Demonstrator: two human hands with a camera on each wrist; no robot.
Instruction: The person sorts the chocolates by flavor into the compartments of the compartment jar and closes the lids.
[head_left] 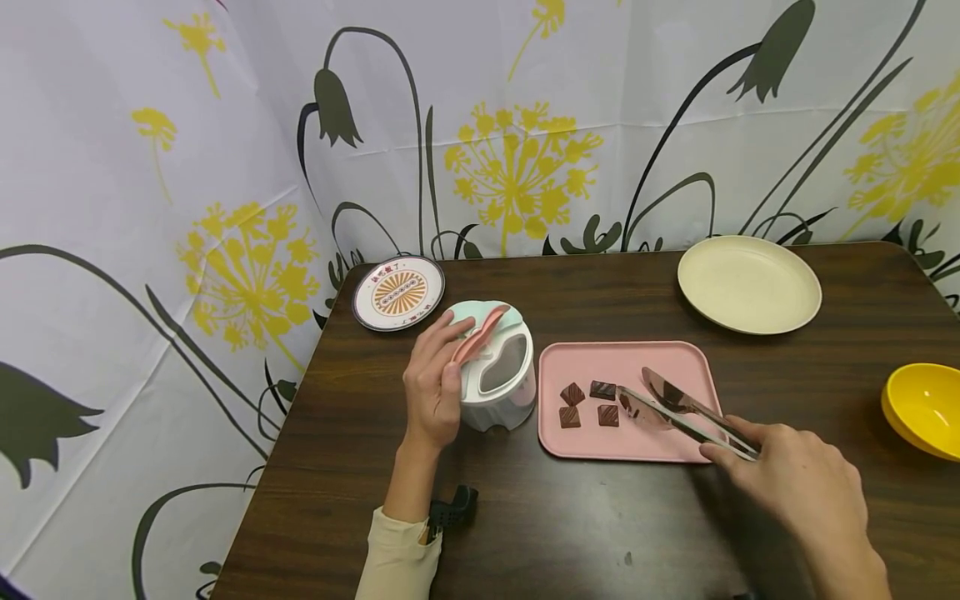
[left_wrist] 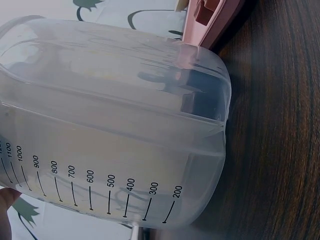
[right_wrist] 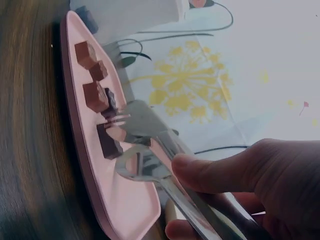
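My left hand (head_left: pixel 433 383) holds the top of a clear plastic container (head_left: pixel 498 412) by its pink handle (head_left: pixel 480 333). The container has a mint and white lid, and in the left wrist view measuring marks run along its side. My right hand (head_left: pixel 802 475) grips metal tongs (head_left: pixel 701 421), whose two arms stand apart over a pink tray (head_left: pixel 600 446). Several chocolate pieces (head_left: pixel 608 415) lie on the tray's left half. In the right wrist view, the tong ends sit close to a dark chocolate piece (right_wrist: pixel 107 142); I cannot tell whether they touch it.
A patterned plate (head_left: pixel 367 312) lies at the table's back left corner. At the back right is a cream oval plate (head_left: pixel 750 283), and a yellow bowl (head_left: pixel 926 408) stands at the right. Patterned cloth hangs behind the dark wooden table (head_left: pixel 555 525).
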